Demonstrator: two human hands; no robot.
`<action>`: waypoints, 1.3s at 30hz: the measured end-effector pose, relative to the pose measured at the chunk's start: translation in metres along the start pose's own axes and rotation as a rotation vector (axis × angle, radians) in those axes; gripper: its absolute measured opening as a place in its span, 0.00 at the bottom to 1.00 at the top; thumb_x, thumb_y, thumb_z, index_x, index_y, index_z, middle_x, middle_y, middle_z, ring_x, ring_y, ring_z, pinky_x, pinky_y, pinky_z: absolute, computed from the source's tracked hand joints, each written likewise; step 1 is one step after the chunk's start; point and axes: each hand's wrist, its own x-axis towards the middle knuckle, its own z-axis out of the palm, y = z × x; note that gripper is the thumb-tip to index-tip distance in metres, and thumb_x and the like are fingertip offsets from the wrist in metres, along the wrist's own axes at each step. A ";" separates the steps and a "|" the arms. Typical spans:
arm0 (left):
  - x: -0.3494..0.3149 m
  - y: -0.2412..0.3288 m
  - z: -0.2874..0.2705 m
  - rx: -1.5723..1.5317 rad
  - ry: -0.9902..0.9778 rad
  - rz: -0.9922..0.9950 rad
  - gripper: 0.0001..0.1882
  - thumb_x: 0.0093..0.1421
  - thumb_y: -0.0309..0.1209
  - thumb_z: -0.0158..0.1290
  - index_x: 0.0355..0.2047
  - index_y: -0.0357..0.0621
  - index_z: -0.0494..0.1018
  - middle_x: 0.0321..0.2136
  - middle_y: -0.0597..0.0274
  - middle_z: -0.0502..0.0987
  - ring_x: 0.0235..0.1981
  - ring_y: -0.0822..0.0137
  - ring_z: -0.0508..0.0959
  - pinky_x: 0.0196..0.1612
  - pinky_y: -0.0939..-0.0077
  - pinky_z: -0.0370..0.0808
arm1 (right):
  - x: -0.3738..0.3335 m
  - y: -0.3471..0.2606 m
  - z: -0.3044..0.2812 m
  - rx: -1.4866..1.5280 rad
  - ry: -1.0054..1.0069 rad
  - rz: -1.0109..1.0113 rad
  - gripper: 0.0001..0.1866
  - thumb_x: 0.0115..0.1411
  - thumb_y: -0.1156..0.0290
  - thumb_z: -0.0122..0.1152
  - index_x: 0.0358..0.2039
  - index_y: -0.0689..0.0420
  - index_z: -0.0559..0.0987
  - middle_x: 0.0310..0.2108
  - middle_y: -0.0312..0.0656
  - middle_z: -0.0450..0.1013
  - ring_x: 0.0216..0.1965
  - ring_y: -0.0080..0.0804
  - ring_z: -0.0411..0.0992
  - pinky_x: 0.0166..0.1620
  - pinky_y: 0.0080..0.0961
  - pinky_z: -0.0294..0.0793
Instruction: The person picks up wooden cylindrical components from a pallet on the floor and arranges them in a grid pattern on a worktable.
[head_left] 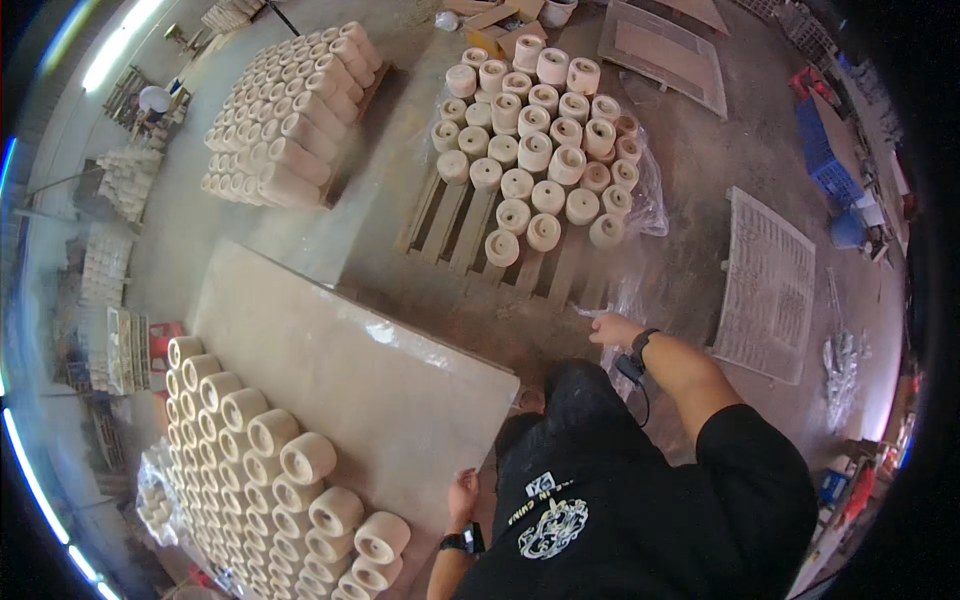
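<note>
My right hand (615, 330) is closed on the edge of a clear plastic sheet (628, 290), beside the near right corner of a wooden pallet (480, 230). The sheet runs up along the pallet's right side. On that pallet stand many cream, round, hollow-topped ceramic-looking pieces (535, 152), some stacked. My left hand (463, 497) hangs low with loosely bent fingers and nothing visible in it, close to the right edge of a large smooth board (400, 400). Rows of similar cream pieces (308, 457) cover the board's left and near side.
Another loaded pallet of cream pieces (290, 120) stands at the far left. Flat panels (768, 285) lie on the floor to the right, near a blue crate (830, 150) and a blue bucket (848, 230). Cardboard boxes (495, 25) sit at the back. A person (155, 100) is far left.
</note>
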 end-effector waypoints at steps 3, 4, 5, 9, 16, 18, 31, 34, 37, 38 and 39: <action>0.013 0.056 -0.022 -0.017 0.041 0.061 0.14 0.61 0.36 0.53 0.44 0.44 0.77 0.31 0.53 0.81 0.35 0.59 0.82 0.39 0.70 0.77 | 0.023 -0.016 -0.013 0.065 -0.047 0.119 0.26 0.50 0.53 0.61 0.38 0.64 0.77 0.39 0.57 0.75 0.43 0.52 0.74 0.45 0.41 0.72; 0.010 0.074 -0.030 0.005 0.049 0.106 0.14 0.62 0.35 0.52 0.45 0.42 0.76 0.31 0.53 0.81 0.35 0.62 0.82 0.39 0.71 0.76 | 0.038 -0.023 -0.018 0.060 -0.030 0.164 0.28 0.50 0.52 0.62 0.42 0.64 0.76 0.42 0.57 0.74 0.45 0.52 0.73 0.47 0.40 0.71; 0.004 0.084 -0.036 -0.055 0.015 0.003 0.14 0.63 0.34 0.52 0.45 0.40 0.76 0.31 0.53 0.81 0.35 0.64 0.81 0.40 0.72 0.76 | 0.056 -0.025 -0.021 0.053 -0.016 0.200 0.30 0.50 0.51 0.63 0.45 0.63 0.75 0.45 0.57 0.73 0.47 0.52 0.72 0.49 0.40 0.71; -0.021 0.101 -0.033 -0.069 -0.049 -0.226 0.15 0.64 0.33 0.51 0.45 0.34 0.75 0.34 0.58 0.81 0.36 0.68 0.79 0.43 0.78 0.74 | 0.168 0.023 0.014 0.000 0.171 0.234 0.33 0.47 0.50 0.66 0.45 0.63 0.74 0.43 0.57 0.74 0.46 0.54 0.72 0.49 0.44 0.71; -0.209 -0.008 0.011 -0.706 0.056 -0.958 0.15 0.64 0.39 0.52 0.43 0.42 0.76 0.31 0.57 0.81 0.32 0.63 0.79 0.37 0.67 0.77 | 0.363 0.015 0.007 -0.091 0.312 0.400 0.25 0.54 0.62 0.62 0.48 0.64 0.71 0.50 0.55 0.69 0.54 0.52 0.66 0.54 0.45 0.67; -0.219 0.017 0.026 -0.683 0.063 -1.161 0.15 0.64 0.39 0.52 0.44 0.41 0.76 0.31 0.57 0.81 0.33 0.63 0.79 0.37 0.68 0.77 | 0.404 0.048 0.021 -0.195 0.453 0.457 0.31 0.53 0.61 0.63 0.52 0.67 0.67 0.51 0.57 0.68 0.55 0.50 0.66 0.56 0.42 0.67; -0.170 0.077 0.059 -0.670 0.130 -1.417 0.16 0.65 0.38 0.51 0.45 0.40 0.76 0.34 0.57 0.80 0.34 0.64 0.79 0.39 0.70 0.77 | 0.416 0.052 0.036 -0.053 0.410 0.359 0.18 0.49 0.70 0.62 0.40 0.62 0.69 0.37 0.55 0.71 0.44 0.54 0.69 0.48 0.45 0.68; -0.168 0.087 0.063 -0.693 0.147 -1.443 0.16 0.65 0.38 0.51 0.45 0.40 0.75 0.34 0.57 0.80 0.35 0.65 0.79 0.39 0.70 0.78 | 0.420 0.041 0.047 -0.129 0.266 0.328 0.23 0.50 0.65 0.61 0.44 0.61 0.68 0.42 0.54 0.70 0.46 0.54 0.69 0.50 0.46 0.66; -0.179 0.104 0.069 -0.719 0.179 -1.472 0.16 0.65 0.38 0.51 0.46 0.39 0.75 0.35 0.57 0.80 0.35 0.65 0.79 0.39 0.71 0.78 | 0.435 0.061 0.078 -0.099 0.365 0.216 0.32 0.54 0.53 0.59 0.52 0.62 0.68 0.56 0.58 0.64 0.59 0.52 0.61 0.60 0.47 0.58; -0.183 0.110 0.071 -0.725 0.172 -1.478 0.16 0.65 0.38 0.51 0.46 0.39 0.75 0.35 0.57 0.80 0.35 0.65 0.79 0.39 0.71 0.78 | 0.442 0.075 0.080 0.000 0.435 0.294 0.34 0.55 0.51 0.60 0.54 0.64 0.67 0.58 0.60 0.62 0.60 0.54 0.59 0.61 0.46 0.57; -0.201 0.127 0.069 -0.718 0.227 -1.507 0.16 0.65 0.38 0.51 0.46 0.39 0.75 0.35 0.57 0.80 0.35 0.65 0.79 0.40 0.71 0.78 | 0.438 0.012 0.081 -0.211 0.245 0.339 0.39 0.55 0.48 0.61 0.58 0.65 0.65 0.59 0.59 0.61 0.61 0.53 0.59 0.62 0.45 0.57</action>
